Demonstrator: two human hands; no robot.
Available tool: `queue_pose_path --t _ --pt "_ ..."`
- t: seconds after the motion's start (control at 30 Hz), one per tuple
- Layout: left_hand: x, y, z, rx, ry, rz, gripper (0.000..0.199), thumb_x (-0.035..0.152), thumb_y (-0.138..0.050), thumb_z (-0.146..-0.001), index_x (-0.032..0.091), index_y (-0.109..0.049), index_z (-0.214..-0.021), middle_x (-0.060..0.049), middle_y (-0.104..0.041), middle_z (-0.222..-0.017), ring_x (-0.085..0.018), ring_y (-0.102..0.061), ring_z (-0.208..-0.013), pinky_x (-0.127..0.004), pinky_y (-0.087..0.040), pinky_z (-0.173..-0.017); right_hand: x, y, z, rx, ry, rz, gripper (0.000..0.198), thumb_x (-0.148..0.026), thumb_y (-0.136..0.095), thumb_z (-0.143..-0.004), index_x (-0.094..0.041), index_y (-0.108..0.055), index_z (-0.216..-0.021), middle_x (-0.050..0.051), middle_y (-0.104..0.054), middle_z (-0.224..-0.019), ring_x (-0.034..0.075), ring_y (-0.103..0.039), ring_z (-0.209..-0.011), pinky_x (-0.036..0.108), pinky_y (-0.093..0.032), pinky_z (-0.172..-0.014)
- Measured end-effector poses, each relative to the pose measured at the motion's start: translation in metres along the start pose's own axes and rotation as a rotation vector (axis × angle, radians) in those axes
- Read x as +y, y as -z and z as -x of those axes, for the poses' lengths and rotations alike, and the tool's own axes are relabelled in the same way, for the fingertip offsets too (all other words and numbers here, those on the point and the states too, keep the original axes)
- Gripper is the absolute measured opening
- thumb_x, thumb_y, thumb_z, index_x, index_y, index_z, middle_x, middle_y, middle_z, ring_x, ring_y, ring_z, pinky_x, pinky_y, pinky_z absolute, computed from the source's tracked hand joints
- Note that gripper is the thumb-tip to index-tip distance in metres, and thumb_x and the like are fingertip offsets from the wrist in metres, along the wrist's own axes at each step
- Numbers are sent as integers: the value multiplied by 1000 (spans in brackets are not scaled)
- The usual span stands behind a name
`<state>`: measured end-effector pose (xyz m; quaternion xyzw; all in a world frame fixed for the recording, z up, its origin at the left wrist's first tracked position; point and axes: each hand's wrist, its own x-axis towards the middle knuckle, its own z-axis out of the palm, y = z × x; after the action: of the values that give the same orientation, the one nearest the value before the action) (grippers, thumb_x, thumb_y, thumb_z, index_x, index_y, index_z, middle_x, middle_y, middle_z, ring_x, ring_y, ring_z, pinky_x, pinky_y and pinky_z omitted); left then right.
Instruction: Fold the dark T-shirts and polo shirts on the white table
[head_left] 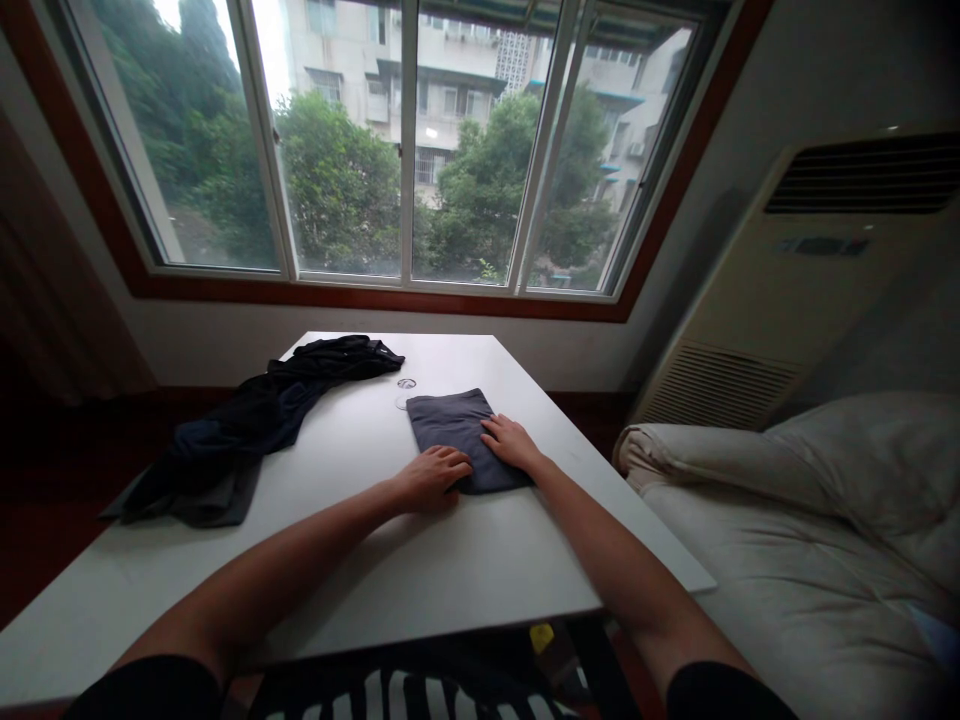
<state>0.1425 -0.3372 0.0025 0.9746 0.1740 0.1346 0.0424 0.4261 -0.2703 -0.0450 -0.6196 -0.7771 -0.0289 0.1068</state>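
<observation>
A dark grey piece of cloth (448,420), folded into a neat flat rectangle, lies on the white table (345,560). My left hand (433,478) rests at its near left edge, with slightly bent fingers lying over the cloth and the thumb low by the edge. On the right side, my right hand (510,442) lies on top of the cloth with its fingers apart. Both palms face down. Whether the folded piece is a shirt or trousers cannot be told.
Along the table's left side lies a loose heap of dark clothes (277,405), partly hanging over the edge. Two small round marks or rings (406,383) show beyond the cloth. A padded sofa (757,490) and an air conditioner (795,270) stand right; a window (409,150) is ahead.
</observation>
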Motion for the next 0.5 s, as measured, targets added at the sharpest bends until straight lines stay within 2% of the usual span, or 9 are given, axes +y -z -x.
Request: queue_pose_path --t 0.13,0.23,0.4,0.5 --pt "-9 4 1 -45 45 -40 42 16 -67 -78 22 -61 -119 -11 -65 -138 -30 -59 -128 -44 -45 -113 3 10 2 37 -11 -28 46 -44 -55 -105 -21 -64 -145 12 -56 -153 29 -45 -148 43 -35 -123" --pt "-17 4 3 -85 113 -39 46 11 -62 -77 22 -60 -122 -11 -63 -143 -30 -55 -136 -47 -42 -115 -6 19 4 77 45 -96 41 -40 -57 -104 -21 -68 -139 10 -62 -146 25 -56 -137 37 -40 -119" --pt "-29 14 9 -178 155 9 51 18 -68 -77 25 -61 -127 -10 -50 -160 -36 -42 -150 -52 -39 -119 -32 29 10 -21 91 -172 39 -45 -53 -106 -25 -71 -135 7 -69 -134 23 -63 -125 32 -46 -110" --pt "-32 26 14 -199 149 39 55 19 -74 -72 24 -64 -125 -13 -49 -161 -39 -46 -146 -51 -42 -116 -40 33 13 -59 67 -128 42 -45 -55 -105 -25 -69 -138 8 -67 -135 24 -61 -127 31 -45 -110"
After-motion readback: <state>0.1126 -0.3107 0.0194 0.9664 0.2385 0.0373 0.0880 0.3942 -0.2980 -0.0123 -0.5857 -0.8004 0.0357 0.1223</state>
